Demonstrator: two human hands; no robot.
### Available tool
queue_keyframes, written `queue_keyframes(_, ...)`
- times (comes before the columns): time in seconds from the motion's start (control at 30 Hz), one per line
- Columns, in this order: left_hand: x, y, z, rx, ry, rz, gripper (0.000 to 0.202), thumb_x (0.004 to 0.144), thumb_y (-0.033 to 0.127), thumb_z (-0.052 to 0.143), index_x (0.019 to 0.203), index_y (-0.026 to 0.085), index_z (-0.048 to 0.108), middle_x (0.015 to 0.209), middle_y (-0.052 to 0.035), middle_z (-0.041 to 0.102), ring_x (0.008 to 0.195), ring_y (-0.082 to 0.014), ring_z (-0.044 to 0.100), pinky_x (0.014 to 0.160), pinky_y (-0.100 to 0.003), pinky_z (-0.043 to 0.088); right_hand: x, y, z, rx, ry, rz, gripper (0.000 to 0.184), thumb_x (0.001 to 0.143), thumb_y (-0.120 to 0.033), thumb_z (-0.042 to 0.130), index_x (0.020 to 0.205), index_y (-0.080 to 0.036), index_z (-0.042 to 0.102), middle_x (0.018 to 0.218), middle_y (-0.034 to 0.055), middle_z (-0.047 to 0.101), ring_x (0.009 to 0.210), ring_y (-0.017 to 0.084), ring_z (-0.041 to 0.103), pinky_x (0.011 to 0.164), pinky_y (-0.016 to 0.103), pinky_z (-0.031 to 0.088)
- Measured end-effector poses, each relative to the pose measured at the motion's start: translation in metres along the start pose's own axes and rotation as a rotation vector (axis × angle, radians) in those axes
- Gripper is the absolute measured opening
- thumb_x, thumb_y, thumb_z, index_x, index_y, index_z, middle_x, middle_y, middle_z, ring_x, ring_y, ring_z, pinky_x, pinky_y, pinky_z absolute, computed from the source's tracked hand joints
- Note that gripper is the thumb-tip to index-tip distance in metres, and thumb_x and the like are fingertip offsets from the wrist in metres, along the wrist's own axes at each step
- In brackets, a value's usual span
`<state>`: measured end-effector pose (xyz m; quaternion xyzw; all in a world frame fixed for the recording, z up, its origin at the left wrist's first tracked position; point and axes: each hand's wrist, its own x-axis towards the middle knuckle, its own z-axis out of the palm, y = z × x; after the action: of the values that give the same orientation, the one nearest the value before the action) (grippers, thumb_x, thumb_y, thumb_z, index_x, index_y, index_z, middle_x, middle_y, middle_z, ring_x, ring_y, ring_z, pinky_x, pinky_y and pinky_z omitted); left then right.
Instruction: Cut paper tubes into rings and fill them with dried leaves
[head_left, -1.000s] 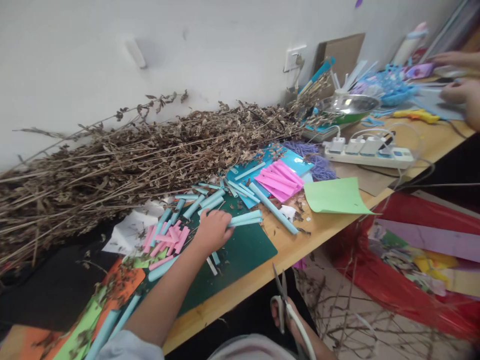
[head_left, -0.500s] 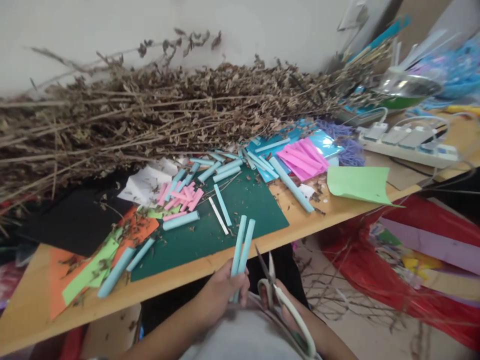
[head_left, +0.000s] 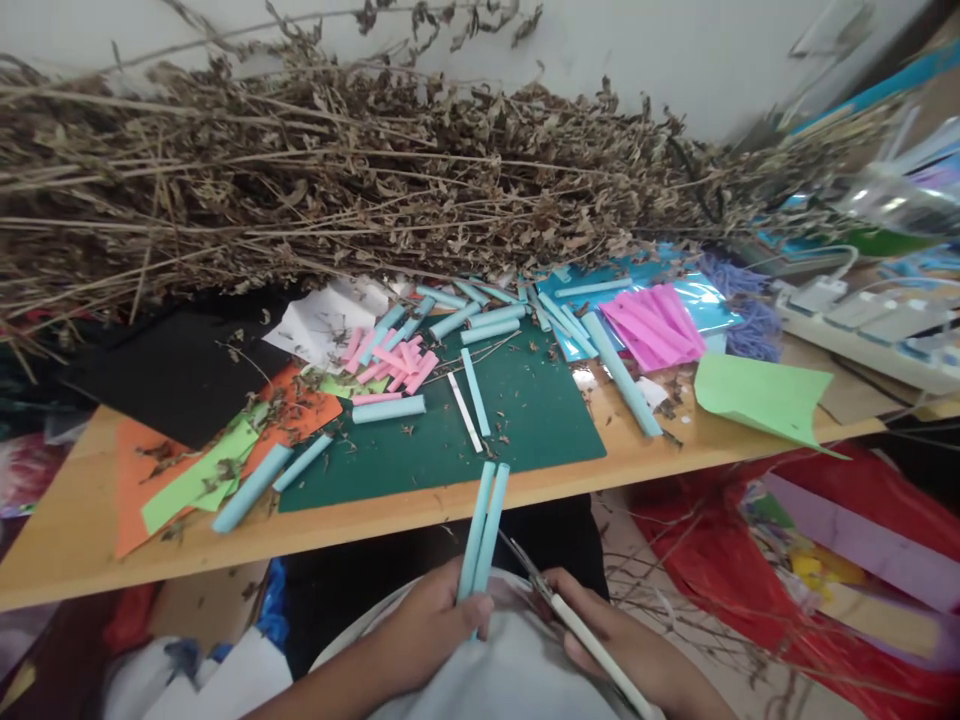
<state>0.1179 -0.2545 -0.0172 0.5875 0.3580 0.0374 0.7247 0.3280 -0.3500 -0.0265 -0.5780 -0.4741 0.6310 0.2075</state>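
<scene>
Two light-blue paper tubes (head_left: 484, 520) stand side by side in my left hand (head_left: 442, 622), pinched near their lower ends. My right hand (head_left: 607, 630) grips a pair of scissors (head_left: 581, 635) with pale handles; the blades point up and left toward the tubes, apart from them. Both hands are over my lap, in front of the table edge. Beyond them, on a green cutting mat (head_left: 525, 415), lie several blue paper tubes (head_left: 495, 330), a heap of short pink tubes (head_left: 401, 362) and a thin white stick (head_left: 465, 412).
Dried leafy stems (head_left: 420, 180) are piled along the wall. Pink paper strips (head_left: 654, 326), a green sheet (head_left: 761, 395) and a long blue tube (head_left: 621, 375) lie to the right, near a power strip (head_left: 874, 335). Black paper (head_left: 172, 360) sits left. A red bag (head_left: 690, 530) is below right.
The view has shifted, so the table's contents appear further right. The scissors have turned more edge-on, and their blades look closer together. The two tubes remain in my left hand.
</scene>
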Motion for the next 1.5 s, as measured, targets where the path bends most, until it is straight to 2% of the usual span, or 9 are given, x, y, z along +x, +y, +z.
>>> queue_keyframes(0.2,0.012,-0.006,0.000,-0.089,0.023,-0.040,0.047,0.070,0.057,0.042,0.086,0.013,0.042,0.043,0.0061,0.040,0.037,-0.0068,0.035,0.039,-0.018,0.026,0.008,-0.017,-0.001,-0.214,-0.073,0.062,0.036,0.069,-0.038,0.048,0.100,-0.021,0.044,0.085,0.0045,0.053,0.080,0.023,0.045,0.070,0.032,0.036)
queue_keyframes(0.33,0.015,-0.005,-0.002,-0.023,0.014,-0.089,0.045,0.074,0.055,0.038,0.084,0.012,0.043,0.044,0.0057,0.041,0.037,-0.0058,0.035,0.037,-0.016,0.024,0.012,-0.024,0.002,-0.256,-0.102,0.099,0.038,0.068,-0.037,0.049,0.102,-0.019,0.044,0.084,0.0044,0.051,0.082,0.023,0.044,0.072,0.033,0.036)
queue_keyframes(0.5,0.013,0.004,-0.005,0.021,-0.066,-0.092,0.037,0.077,0.048,0.039,0.080,0.012,0.046,0.050,0.0048,0.042,0.045,-0.0053,0.036,0.043,-0.016,0.027,0.014,-0.026,0.007,-0.233,-0.109,0.087,0.044,0.069,-0.038,0.049,0.106,-0.017,0.040,0.090,0.0061,0.050,0.086,0.023,0.043,0.075,0.034,0.036)
queue_keyframes(0.63,0.014,0.009,-0.010,-0.057,-0.196,-0.076,0.042,0.078,0.052,0.032,0.075,0.012,0.045,0.051,0.0034,0.043,0.045,-0.0050,0.035,0.044,-0.016,0.028,0.014,-0.029,0.008,-0.184,-0.086,0.069,0.038,0.069,-0.033,0.048,0.104,-0.019,0.041,0.089,0.0051,0.052,0.085,0.022,0.044,0.075,0.033,0.036)
queue_keyframes(0.73,0.016,0.010,-0.014,-0.099,-0.227,-0.081,0.045,0.078,0.055,0.029,0.075,0.012,0.044,0.051,0.0031,0.043,0.043,-0.0049,0.034,0.043,-0.017,0.028,0.014,-0.028,0.008,-0.141,-0.068,0.050,0.035,0.070,-0.032,0.047,0.102,-0.020,0.042,0.090,0.0045,0.053,0.085,0.022,0.044,0.076,0.033,0.036)
queue_keyframes(0.9,0.019,0.010,-0.016,-0.037,-0.210,-0.108,0.046,0.073,0.056,0.040,0.082,0.011,0.048,0.055,0.0038,0.040,0.044,-0.0049,0.036,0.041,-0.016,0.029,0.014,-0.026,0.008,-0.120,-0.063,0.091,0.037,0.070,-0.035,0.048,0.103,-0.019,0.042,0.087,0.0049,0.052,0.084,0.022,0.045,0.074,0.033,0.036)
queue_keyframes(1.1,0.022,0.012,-0.019,0.081,-0.223,-0.137,0.048,0.076,0.054,0.035,0.089,0.012,0.053,0.057,0.0028,0.040,0.045,-0.0057,0.037,0.040,-0.016,0.031,0.014,-0.018,0.014,-0.006,0.014,0.082,0.035,0.068,-0.043,0.052,0.096,-0.022,0.045,0.084,0.0021,0.051,0.080,0.020,0.046,0.071,0.030,0.037)
queue_keyframes(1.4,0.026,0.022,-0.024,0.256,-0.163,-0.201,0.041,0.070,0.054,0.044,0.076,0.013,0.052,0.055,0.0025,0.044,0.046,-0.0084,0.044,0.042,-0.017,0.033,0.017,-0.014,0.021,0.103,0.076,0.072,0.035,0.068,-0.044,0.052,0.093,-0.020,0.048,0.083,0.0015,0.052,0.076,0.017,0.046,0.069,0.027,0.037)
queue_keyframes(1.5,0.027,0.025,-0.029,0.306,-0.182,-0.252,0.042,0.065,0.054,0.049,0.072,0.013,0.054,0.052,0.0020,0.047,0.045,-0.0088,0.044,0.039,-0.017,0.030,0.019,-0.014,0.026,0.114,0.124,0.096,0.032,0.068,-0.041,0.053,0.092,-0.020,0.048,0.082,0.0012,0.051,0.076,0.017,0.046,0.068,0.027,0.037)
